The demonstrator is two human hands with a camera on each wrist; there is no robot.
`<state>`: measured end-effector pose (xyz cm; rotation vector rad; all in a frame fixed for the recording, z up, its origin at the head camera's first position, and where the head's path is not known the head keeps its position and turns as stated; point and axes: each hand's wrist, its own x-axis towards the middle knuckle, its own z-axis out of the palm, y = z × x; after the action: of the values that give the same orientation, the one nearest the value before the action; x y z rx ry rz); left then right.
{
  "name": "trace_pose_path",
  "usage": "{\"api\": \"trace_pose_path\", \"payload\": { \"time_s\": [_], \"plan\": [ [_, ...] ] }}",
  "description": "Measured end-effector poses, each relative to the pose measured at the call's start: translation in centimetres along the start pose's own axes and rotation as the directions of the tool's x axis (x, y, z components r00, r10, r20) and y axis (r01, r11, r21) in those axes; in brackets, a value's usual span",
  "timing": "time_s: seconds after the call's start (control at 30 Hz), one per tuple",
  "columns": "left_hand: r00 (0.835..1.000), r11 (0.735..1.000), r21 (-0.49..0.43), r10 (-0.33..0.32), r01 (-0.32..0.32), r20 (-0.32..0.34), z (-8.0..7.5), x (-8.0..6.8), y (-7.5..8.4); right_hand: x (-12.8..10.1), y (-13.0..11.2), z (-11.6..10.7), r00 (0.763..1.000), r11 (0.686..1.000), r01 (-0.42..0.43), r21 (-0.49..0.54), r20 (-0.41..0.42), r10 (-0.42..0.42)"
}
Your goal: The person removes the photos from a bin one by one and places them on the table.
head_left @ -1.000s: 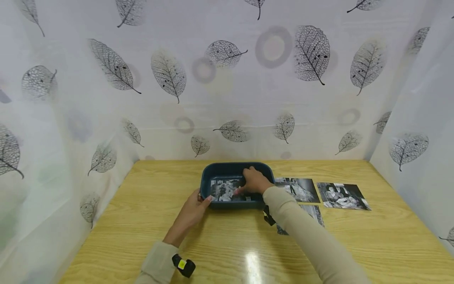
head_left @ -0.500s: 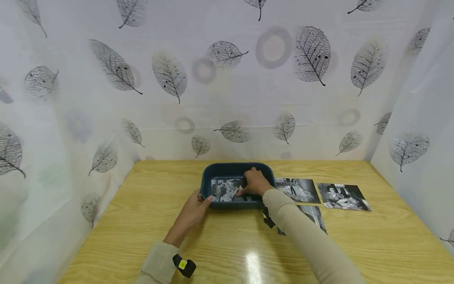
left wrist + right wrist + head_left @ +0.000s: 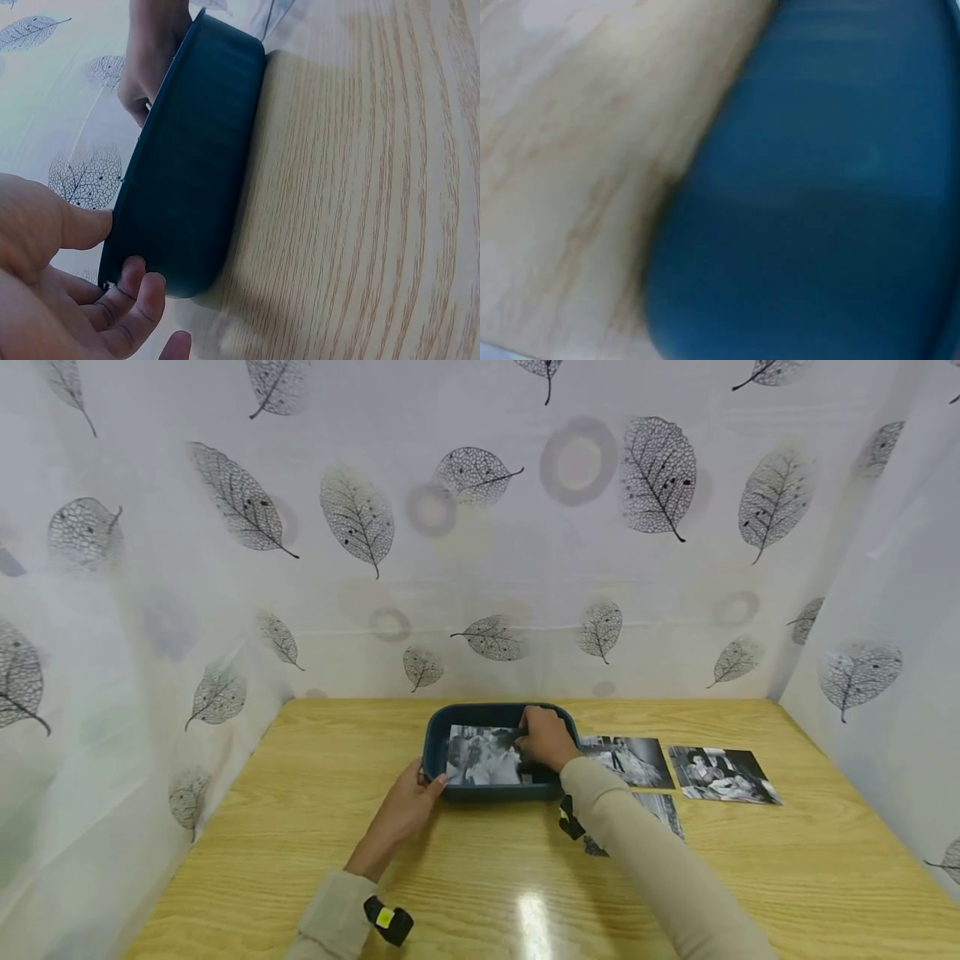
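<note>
Plain long beige sleeves dressed both of the person's arms: the left sleeve (image 3: 330, 914) ended in a broad cuff (image 3: 352, 887) partway up the forearm (image 3: 367, 857), while the right sleeve (image 3: 667, 868) reached close to the wrist. The hands (image 3: 407, 802) were bare. A blocky black camera (image 3: 400, 931) bearing a bright yellow square (image 3: 385, 917) jutted beside the left sleeve; a second black camera (image 3: 572, 818) showed near the right wrist.

Bin (image 3: 495, 794): plain dark teal; brighter blue in right wrist view
Bin photo (image 3: 483, 757): black-and-white
Table photos (image 3: 726, 775): black-and-white
Table (image 3: 300, 802): yellow, wavy brown wood grain; paler in wrist views
Backdrop (image 3: 525, 568): white, black-grey veined leaves, pale grey rings
Sleeves (image 3: 652, 852): plain beige
Left wristband (image 3: 397, 927): black, yellow square
</note>
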<state>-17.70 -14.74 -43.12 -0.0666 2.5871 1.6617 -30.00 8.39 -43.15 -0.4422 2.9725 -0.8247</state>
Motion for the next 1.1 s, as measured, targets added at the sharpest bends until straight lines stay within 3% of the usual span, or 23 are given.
{"api": "trace_pose_path", "payload": {
  "time_s": [0.2, 0.3, 0.43, 0.53, 0.83, 1.1],
  "plan": [
    [1.000, 1.000, 0.013, 0.020, -0.020, 0.002, -0.1, -0.2, 0.1, -0.4, 0.0, -1.5, 0.996, 0.995, 0.080, 0.056, -0.038, -0.077],
    [1.000, 0.999, 0.024, 0.026, -0.026, 0.001, -0.2, -0.3, 0.2, -0.7, 0.1, -2.5, 0.994, 0.981, 0.109, 0.162, -0.027, -0.106],
    [1.000, 0.999, 0.031, 0.025, -0.025, 0.003, -0.2, -0.3, 0.2, -1.3, 0.0, -4.5, 0.997, 0.949, 0.068, 0.309, 0.013, -0.076],
    [0.999, 0.999, 0.038, 0.032, -0.032, 0.004, -0.2, -0.3, 0.1, -1.7, -0.2, -6.2, 0.999, 0.939, 0.034, 0.343, 0.024, -0.045],
    [0.999, 0.998, 0.060, 0.037, -0.036, -0.012, -0.2, 0.0, -0.1, -3.7, -0.6, -10.4, 0.998, 0.935, 0.027, 0.354, 0.047, -0.047],
    [0.999, 0.998, 0.054, 0.042, -0.041, -0.021, -0.1, 0.3, -0.2, -5.9, -0.6, -11.7, 0.994, 0.935, 0.042, 0.351, 0.077, -0.074]
  ]
}}
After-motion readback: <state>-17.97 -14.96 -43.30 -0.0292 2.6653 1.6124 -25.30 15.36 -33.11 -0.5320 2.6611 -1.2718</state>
